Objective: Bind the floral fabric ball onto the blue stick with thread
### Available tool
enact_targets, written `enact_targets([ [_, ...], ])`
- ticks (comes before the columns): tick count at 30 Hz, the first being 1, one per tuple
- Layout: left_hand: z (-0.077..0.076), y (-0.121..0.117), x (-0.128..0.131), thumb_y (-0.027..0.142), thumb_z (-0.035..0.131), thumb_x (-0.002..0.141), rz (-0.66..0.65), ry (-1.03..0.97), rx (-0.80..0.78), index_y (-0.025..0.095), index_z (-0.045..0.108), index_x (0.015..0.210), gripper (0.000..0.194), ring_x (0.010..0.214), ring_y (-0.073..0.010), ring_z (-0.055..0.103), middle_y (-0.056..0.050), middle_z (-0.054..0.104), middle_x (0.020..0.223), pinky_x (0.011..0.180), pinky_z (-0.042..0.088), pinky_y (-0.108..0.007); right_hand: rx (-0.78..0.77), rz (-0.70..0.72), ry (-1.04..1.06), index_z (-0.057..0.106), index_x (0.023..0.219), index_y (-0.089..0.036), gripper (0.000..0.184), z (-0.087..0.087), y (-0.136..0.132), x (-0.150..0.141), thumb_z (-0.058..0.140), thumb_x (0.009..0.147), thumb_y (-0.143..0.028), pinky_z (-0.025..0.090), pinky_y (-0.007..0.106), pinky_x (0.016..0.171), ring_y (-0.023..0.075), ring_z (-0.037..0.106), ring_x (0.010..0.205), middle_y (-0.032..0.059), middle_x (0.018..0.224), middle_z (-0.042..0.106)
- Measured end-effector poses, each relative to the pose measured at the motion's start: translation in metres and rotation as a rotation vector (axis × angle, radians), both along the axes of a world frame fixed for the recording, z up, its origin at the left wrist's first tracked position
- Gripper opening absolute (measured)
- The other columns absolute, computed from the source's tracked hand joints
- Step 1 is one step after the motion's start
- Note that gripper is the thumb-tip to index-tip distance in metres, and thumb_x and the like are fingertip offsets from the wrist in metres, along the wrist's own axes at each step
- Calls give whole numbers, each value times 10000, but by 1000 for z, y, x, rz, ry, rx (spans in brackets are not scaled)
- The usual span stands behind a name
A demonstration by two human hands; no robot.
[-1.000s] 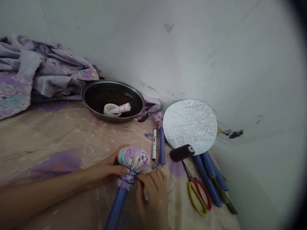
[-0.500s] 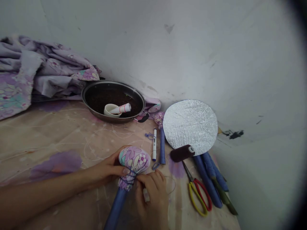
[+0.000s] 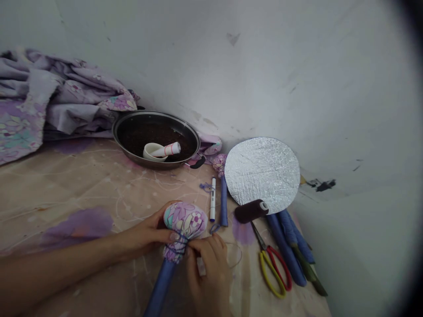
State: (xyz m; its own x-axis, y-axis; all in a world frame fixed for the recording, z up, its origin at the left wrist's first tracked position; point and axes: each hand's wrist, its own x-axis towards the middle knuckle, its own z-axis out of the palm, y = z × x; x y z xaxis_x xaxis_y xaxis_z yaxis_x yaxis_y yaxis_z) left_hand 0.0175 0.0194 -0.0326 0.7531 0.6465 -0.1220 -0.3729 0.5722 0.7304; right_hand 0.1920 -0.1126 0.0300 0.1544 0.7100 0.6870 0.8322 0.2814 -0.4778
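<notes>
A padded ball wrapped in flowered cloth (image 3: 185, 220) sits on the end of a blue stick (image 3: 161, 286) low in the view. My left hand (image 3: 148, 235) grips the ball from the left, thumb pressed at its neck. My right hand (image 3: 208, 268) is closed in a pinch on dark thread (image 3: 173, 252) wound round the neck of the cloth. A loose loop of thread (image 3: 235, 255) trails to the right on the sheet.
A dark thread spool (image 3: 251, 210), red-and-yellow scissors (image 3: 272, 264), a white marker (image 3: 212, 199), more blue sticks (image 3: 286, 246) and a silver foil disc (image 3: 261, 172) lie right. A black pan (image 3: 123, 127) with a cup stands behind; crumpled cloth (image 3: 49, 101) back left.
My right hand has shifted slightly down and left at the neck of the cloth ball. The left hand and the rest have stayed put.
</notes>
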Motion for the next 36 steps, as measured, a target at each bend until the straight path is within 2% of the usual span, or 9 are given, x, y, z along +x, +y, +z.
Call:
enact_targets([
  [3,-8,1,2,410,1220,766,3,12,-1,362,796,1651,983,1253,-315,812,-27,941,1371,1055,622,-377,-1,16,20,719,1171,-338,340,-6,0,2,556,1198,-41,591,430,1114,239,761,826,-50,954,785],
  [6,-10,2,1,397,1196,791,0,23,6,369,803,1690,981,1268,-340,821,-10,945,1332,1064,635,-390,-9,25,54,722,1164,-336,320,-8,0,3,552,1226,-73,590,376,928,249,761,847,-31,970,780],
  [8,-11,2,0,389,1195,794,6,18,14,363,821,1678,960,1256,-338,827,-4,952,1280,1070,642,-387,-22,36,78,724,1170,-336,307,-8,0,4,558,1233,-86,568,351,857,247,763,868,-26,985,781],
  [16,-13,2,1,351,1193,783,-3,-8,-3,371,827,1631,924,1219,-309,833,16,953,1195,1069,654,-364,-13,55,77,720,1170,-330,311,-8,1,5,544,1247,-85,561,341,860,241,746,882,-24,994,764],
  [23,-4,0,0,405,1176,800,-11,19,9,349,833,1554,830,1224,-312,826,-7,935,1258,1066,656,-392,-26,65,114,717,1167,-333,328,-5,1,4,536,1235,-67,590,309,837,228,764,877,-28,1002,774],
  [28,-1,0,0,391,1164,783,4,71,29,360,816,1628,915,1281,-331,804,22,946,1331,1025,637,-356,-25,64,158,690,1124,-333,317,-4,3,3,557,1212,-60,569,274,730,206,737,790,-45,951,766],
  [32,-5,2,-1,436,1194,768,-5,64,30,350,792,1670,991,1263,-317,807,6,946,1339,1017,637,-336,-50,65,197,709,1118,-331,294,-10,0,4,584,1207,-80,582,268,757,207,740,813,-41,957,773],
  [36,-11,3,-1,461,1206,804,-27,48,31,364,767,1696,999,1214,-285,812,-11,946,1374,1046,634,-361,-104,86,270,757,1143,-339,271,-19,-4,6,614,1246,-134,589,286,791,222,762,863,-30,986,803],
])
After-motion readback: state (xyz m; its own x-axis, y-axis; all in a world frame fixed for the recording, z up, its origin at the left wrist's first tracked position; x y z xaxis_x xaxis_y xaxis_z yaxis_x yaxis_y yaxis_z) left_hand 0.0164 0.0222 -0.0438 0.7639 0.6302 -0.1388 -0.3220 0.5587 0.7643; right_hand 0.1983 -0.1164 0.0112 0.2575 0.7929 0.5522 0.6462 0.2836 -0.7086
